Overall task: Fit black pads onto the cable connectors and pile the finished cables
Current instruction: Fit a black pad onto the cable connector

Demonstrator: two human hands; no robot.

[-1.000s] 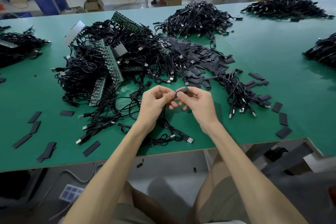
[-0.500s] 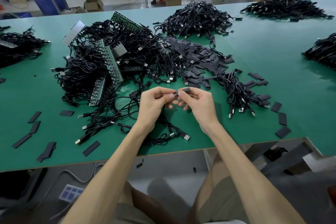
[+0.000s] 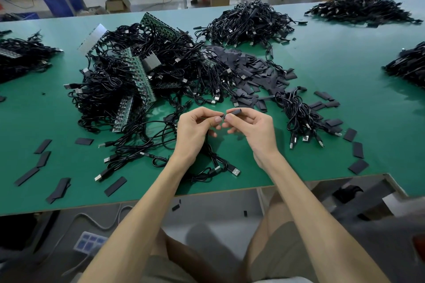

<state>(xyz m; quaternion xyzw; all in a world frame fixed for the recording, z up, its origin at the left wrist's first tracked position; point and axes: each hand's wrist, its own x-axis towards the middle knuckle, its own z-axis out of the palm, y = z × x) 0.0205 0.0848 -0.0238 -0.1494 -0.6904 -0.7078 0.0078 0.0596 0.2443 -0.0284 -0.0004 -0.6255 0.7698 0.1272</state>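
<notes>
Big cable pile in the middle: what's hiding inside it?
Green circuit-board strips and a grey ribbed block poke out; tangled cables cover whatever lies deeper.

2 hands (image 3: pixel 195 132) (image 3: pixel 256 132), 1 table (image 3: pixel 340 69), 6 cable heaps (image 3: pixel 128 80) (image 3: pixel 248 23) (image 3: pixel 358 9) (image 3: pixel 409 66) (image 3: pixel 23 57) (image 3: pixel 301 115).

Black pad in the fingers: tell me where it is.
Head view, centre: the black pad is pinched in the right hand, meeting the cable end that the left hand pinches, above the green table.
</notes>
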